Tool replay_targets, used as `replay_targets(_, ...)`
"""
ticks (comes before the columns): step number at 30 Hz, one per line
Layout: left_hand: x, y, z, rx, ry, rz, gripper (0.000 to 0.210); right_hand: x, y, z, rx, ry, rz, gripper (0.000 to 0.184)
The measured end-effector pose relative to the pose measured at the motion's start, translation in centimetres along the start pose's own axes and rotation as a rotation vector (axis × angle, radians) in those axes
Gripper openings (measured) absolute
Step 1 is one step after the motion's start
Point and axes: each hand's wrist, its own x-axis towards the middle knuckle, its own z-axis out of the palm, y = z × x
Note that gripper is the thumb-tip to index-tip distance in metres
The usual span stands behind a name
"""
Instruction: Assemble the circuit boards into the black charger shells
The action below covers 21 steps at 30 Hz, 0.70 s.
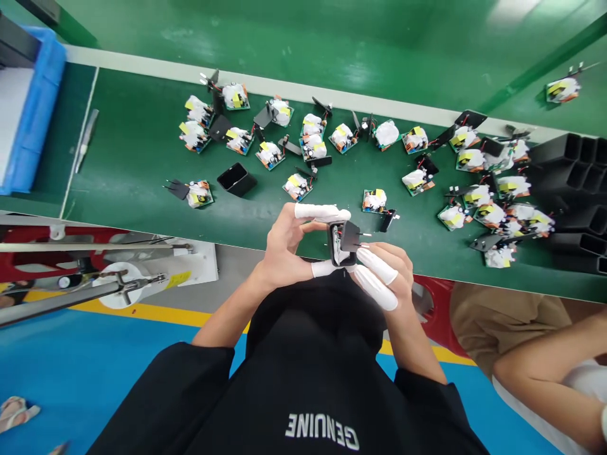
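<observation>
Head view: I see my left hand point(284, 243) and right hand point(386, 272) both closed around one black housing point(342, 245), held between them just above the near edge of the green table point(142, 177), its long axis roughly upright, with a board seated inside and a black plug plate at its right face. My left grips from the left, my right from the lower right, equally near. An open black shell point(236, 179) lies on the table to the upper left, apparently nothing in it; loose circuit boards point(313, 136) lie scattered beyond.

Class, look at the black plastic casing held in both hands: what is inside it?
Inside the black plastic casing, a white-wrapped circuit part shows at the open side; a black plug plate and fingers cover the rest.
</observation>
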Motion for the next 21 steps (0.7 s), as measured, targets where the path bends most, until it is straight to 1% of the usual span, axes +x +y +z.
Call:
replay_targets(2, 0.2, 0.0, 0.0, -0.002, -0.008, 0.018, 0.094, 0.1, 0.4, 0.2, -0.033, 0.018, -0.018, 0.026)
replay_targets(4, 0.7, -0.1, 0.0, -0.008, -0.03, 0.034, 0.092, 0.3, 1.3, 0.6, -0.076, 0.032, -0.063, 0.027)
replay_targets(7, 2.1, -0.2, 0.2, -0.024, -0.043, 0.067, 0.088, 0.6, 3.6, 1.1, -0.147, 0.088, -0.21, 0.024)
replay_targets(9, 3.6, -0.2, 0.3, -0.016, -0.034, 0.094, 0.086, 1.1, 5.4, 1.5, -0.201, 0.137, -0.264, 0.019)
replay_targets(11, 5.6, 0.3, 0.3, 0.013, -0.034, 0.115, 0.084, 2.3, 6.9, 1.7, -0.22, 0.162, -0.206, 0.016)
replay_targets(12, 6.7, 0.8, 0.3, 0.031, -0.037, 0.13, 0.084, 3.2, 7.4, 1.8, -0.188, 0.175, -0.166, 0.017)
replay_targets(13, 7.9, 1.3, 0.2, 0.054, -0.04, 0.149, 0.086, 4.4, 7.8, 1.9, -0.134, 0.197, -0.136, 0.023)
replay_targets(15, 10.0, 2.6, 0.0, 0.105, -0.046, 0.208, 0.093, 7.3, 7.5, 1.7, -0.034, 0.271, -0.113, 0.043)
replay_targets(17, 11.8, 4.1, -0.1, 0.138, -0.055, 0.278, 0.097, 10.7, 6.1, 1.0, 0.003, 0.344, -0.087, 0.07)
replay_targets(18, 12.4, 4.8, -0.1, 0.136, -0.063, 0.316, 0.096, 12.3, 5.1, 0.5, 0.01, 0.34, -0.053, 0.083)
replay_targets(19, 12.8, 5.6, -0.1, 0.119, -0.078, 0.351, 0.094, 13.7, 3.9, -0.1, 0.037, 0.313, -0.019, 0.093)
replay_targets(20, 13.0, 6.3, 0.0, 0.095, -0.101, 0.385, 0.092, 15.0, 2.6, -0.8, 0.079, 0.266, 0.007, 0.095)
replay_targets(21, 13.0, 6.9, 0.1, 0.077, -0.123, 0.413, 0.09, 16.1, 1.4, -1.4, 0.127, 0.223, 0.028, 0.09)
